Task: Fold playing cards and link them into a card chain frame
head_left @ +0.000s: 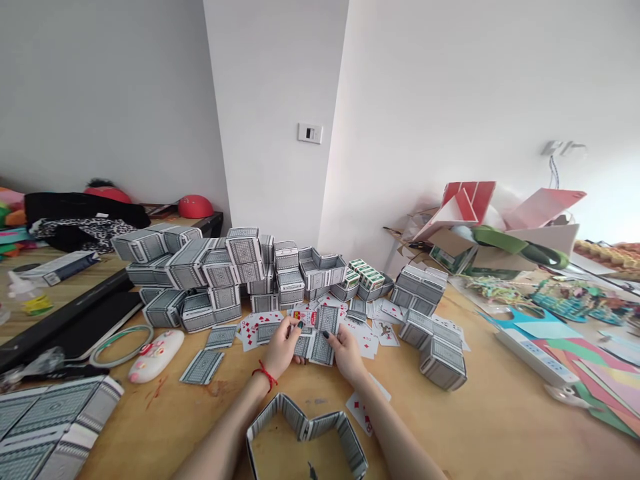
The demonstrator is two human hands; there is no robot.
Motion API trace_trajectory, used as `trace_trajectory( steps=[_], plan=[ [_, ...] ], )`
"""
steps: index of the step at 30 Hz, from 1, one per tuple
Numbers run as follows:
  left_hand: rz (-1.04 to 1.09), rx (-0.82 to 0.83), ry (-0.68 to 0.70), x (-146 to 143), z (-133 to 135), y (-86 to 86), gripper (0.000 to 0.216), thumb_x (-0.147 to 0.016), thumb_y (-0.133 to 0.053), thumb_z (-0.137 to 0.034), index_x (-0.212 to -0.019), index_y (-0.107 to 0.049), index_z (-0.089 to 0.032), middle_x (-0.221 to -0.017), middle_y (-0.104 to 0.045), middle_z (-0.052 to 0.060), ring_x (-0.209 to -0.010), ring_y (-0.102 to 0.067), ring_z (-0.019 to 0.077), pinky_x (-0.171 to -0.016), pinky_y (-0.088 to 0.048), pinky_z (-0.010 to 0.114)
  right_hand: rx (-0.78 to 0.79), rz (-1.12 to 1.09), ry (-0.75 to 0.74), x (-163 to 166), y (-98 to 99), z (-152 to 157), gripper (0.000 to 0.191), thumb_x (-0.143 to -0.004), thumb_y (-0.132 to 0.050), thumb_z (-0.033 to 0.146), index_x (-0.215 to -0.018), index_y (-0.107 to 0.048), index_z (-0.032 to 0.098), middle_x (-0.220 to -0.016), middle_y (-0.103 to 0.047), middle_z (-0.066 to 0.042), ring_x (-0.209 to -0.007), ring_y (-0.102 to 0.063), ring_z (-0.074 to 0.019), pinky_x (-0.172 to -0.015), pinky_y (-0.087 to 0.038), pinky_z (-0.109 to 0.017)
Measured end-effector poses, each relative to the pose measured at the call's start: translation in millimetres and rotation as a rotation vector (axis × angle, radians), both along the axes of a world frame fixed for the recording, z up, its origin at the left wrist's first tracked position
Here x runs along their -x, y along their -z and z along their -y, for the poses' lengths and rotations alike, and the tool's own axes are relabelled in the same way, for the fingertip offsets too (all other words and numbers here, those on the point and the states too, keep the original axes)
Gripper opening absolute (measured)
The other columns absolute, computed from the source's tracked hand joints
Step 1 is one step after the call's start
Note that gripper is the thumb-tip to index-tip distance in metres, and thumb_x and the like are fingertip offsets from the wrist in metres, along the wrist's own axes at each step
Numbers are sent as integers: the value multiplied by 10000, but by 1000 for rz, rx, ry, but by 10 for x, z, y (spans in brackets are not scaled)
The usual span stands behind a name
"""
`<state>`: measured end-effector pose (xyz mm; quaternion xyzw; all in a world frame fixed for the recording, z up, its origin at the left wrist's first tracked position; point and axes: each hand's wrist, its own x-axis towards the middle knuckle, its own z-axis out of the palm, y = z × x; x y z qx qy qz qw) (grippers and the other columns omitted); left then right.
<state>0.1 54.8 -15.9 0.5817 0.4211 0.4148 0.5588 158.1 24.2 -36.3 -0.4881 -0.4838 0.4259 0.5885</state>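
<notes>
My left hand point(283, 345), with a red string bracelet point(267, 375) at its wrist, is closed with its thumb on playing cards in the middle of the table. My right hand point(349, 352) pinches a grey-backed playing card point(327, 319) that stands raised before it. Another grey-backed card point(321, 350) shows just below, between the hands. How the cards join is too small to tell. Between my forearms stands a heart-shaped ring of folded cards point(283, 403). Loose face-up cards point(385, 332) lie around and behind both hands.
Stacked boxes made of cards point(190, 263) line the back; more card blocks point(443, 362) stand at right, with a large one point(55, 427) front left. A white mouse-like object point(157, 357) lies left. A power strip point(537, 357), coloured paper point(600, 387) and a full carton point(545, 247) occupy the right.
</notes>
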Motion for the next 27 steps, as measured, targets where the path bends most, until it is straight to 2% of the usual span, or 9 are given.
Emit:
trace_trajectory(
  steps=[5,9,13,17,23,27],
  plan=[
    [34,11,2,-7,-38,44,260,-756,-436,-352,-968,-436,-202,-654,-534,-42,-373,-552,108,-330,-427,207,-49,94,67,-1,42,6,307,-698,-553,463,-881,-553,216,-748,-635,-37,-749,-559,-229,-610,-447,-307],
    [58,58,53,3,-55,55,285,-753,-435,-349,-987,-431,-186,-585,-536,-45,-365,-547,121,-335,-427,217,-54,75,80,-2,-9,22,309,-691,-562,462,-871,-563,210,-742,-637,-39,-735,-562,-227,-602,-452,-308],
    [55,-12,43,-1,-43,68,250,-770,-416,-348,-960,-436,-187,-558,-520,-48,-365,-539,125,-324,-412,214,-29,-26,-14,18,-107,56,320,-644,-625,447,-821,-582,184,-759,-651,-42,-696,-583,-212,-595,-468,-308],
    [39,-108,32,-21,18,20,233,-786,-409,-363,-947,-450,-199,-611,-514,-37,-372,-523,112,-340,-427,225,88,-171,-134,79,-171,74,323,-590,-689,406,-760,-614,141,-726,-670,-56,-621,-608,-203,-588,-489,-323],
    [-14,-164,53,-37,91,-47,272,-788,-417,-421,-919,-505,-200,-697,-558,13,-469,-535,121,-426,-462,237,163,-383,-45,126,-174,78,357,-544,-729,353,-798,-628,123,-672,-679,-66,-534,-617,-203,-515,-500,-333],
    [-27,-188,34,-48,79,8,290,-775,-436,-430,-933,-532,-207,-750,-607,29,-533,-546,133,-514,-468,256,102,-380,-51,172,-223,104,292,-560,-725,294,-780,-635,124,-666,-677,-58,-501,-602,-181,-501,-497,-316]
  ],
)
